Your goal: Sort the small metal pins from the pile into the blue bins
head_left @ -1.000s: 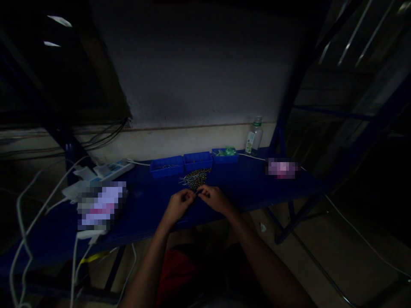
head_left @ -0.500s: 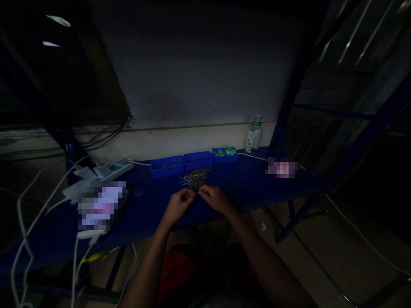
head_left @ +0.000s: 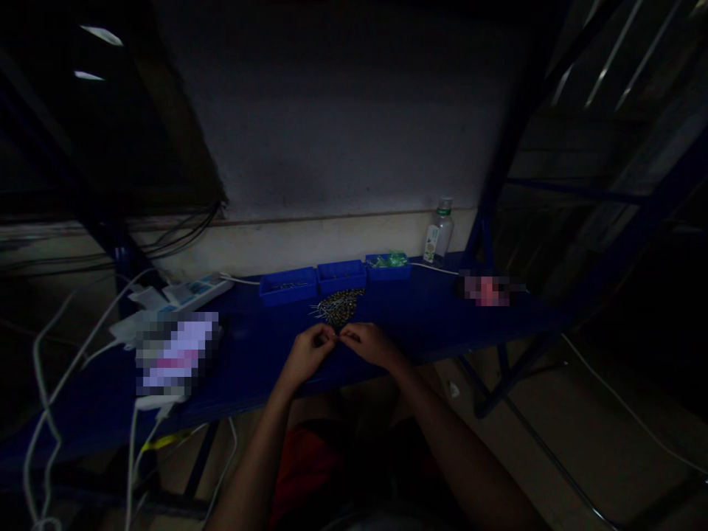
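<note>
Over the front part of the blue table, my left hand point(head_left: 310, 354) and my right hand point(head_left: 369, 344) meet fingertip to fingertip. Both are closed in a pinch. A small thin metal piece point(head_left: 335, 337) glints between them, mostly hidden by the fingers. Just beyond the fingertips lies a pile of thin metal pins point(head_left: 338, 304), with silvery shafts pointing left and dark or brassy ends. Three blue bins stand in a row behind the pile: the left bin point(head_left: 287, 293) holds a few pins, the middle bin point(head_left: 341, 283) some small bits, the right bin point(head_left: 388, 274) crumpled green plastic.
A clear bottle point(head_left: 436, 240) stands at the back right, near a blurred pinkish item point(head_left: 487, 289). On the left are a white power strip point(head_left: 193, 295) with plugs, a blurred packet point(head_left: 180, 358) and white cables point(head_left: 41, 413). Blue frame posts flank the table point(head_left: 243, 350).
My right hand has shifted slightly left, closing the gap to my left fingertips. Less of the thin piece shows between them. The pile and bins look unchanged.
</note>
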Tool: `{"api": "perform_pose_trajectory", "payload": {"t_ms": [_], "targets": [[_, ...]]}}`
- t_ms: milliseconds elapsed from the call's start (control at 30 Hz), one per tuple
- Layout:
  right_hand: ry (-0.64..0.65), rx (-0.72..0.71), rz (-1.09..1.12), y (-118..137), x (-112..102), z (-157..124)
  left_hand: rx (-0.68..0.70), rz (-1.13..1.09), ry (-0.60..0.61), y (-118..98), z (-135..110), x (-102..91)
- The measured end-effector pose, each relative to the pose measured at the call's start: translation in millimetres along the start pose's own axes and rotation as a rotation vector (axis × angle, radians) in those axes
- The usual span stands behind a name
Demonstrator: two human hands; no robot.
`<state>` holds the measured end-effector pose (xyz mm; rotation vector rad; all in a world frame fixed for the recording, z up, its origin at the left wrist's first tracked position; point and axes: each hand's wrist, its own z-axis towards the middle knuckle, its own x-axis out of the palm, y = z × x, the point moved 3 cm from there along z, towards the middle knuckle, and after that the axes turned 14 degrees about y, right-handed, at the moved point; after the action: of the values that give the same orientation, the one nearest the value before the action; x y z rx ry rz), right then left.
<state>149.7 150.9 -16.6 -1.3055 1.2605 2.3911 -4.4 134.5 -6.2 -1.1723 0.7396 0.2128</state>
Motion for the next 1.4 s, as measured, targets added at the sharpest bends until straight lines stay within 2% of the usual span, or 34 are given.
{"api": "perform_pose_trajectory", "payload": {"t_ms": [300,567,800,933,1100,1400], "targets": [[-0.044,0.039,0.018,-2.8,-0.3,1.1,-0.012,-0.047,-0.074,1.8,-0.1,-2.6],[-0.055,0.04,0.051,-0.8,-2.8,-0.6,0.003,0.007,0.023,0.5,1.4,-0.5],[-0.026,0.038,0.054,-2.5,-1.5,-0.8,0.008,0.034,0.016,0.6,2.7,-0.4],[-0.058,0.067,0.103,-4.8,-3.0,-0.1,-0.046,0.048,-0.018,2.7,3.4,-1.5],[-0.101,0.078,0.127,-6.8,-4.4,-0.2,-0.026,0.05,-0.022,3.7,2.3,-1.7],[-0.04,0.057,0.061,-7.5,-0.9,1.4,-0.02,0.014,-0.015,2.1,0.9,-2.2]]}}
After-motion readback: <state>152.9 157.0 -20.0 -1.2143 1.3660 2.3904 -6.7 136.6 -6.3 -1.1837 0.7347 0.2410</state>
